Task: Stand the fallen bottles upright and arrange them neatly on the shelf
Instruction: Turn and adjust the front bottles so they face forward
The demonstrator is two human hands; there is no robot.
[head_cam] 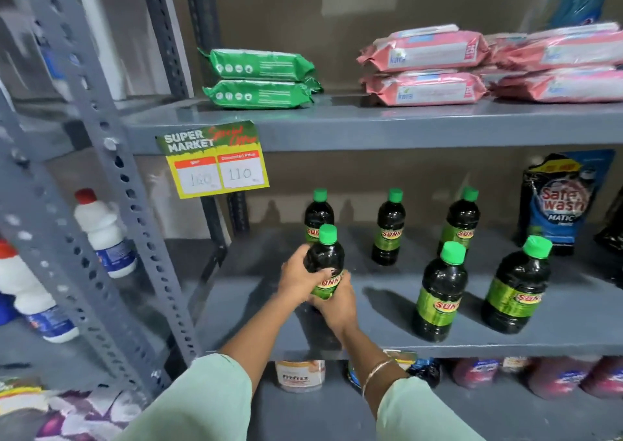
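Both my hands, left [296, 280] and right [337, 300], clasped one green-capped Sunny bottle [325, 262], held upright at the grey middle shelf [387, 306] front-left. Five more bottles already stood upright: three behind [388, 228], two in front [441, 294]. None lay fallen, so I judged only tidying remained. Readable: a "Safe wash Matic" pouch [561, 201] and a "Super Market" tag [215, 159], discounted price 110.

Both arms wear loose pale mint sleeves [202, 403] pushed up the forearm, plus a thin gold bangle [377, 371] lower right.
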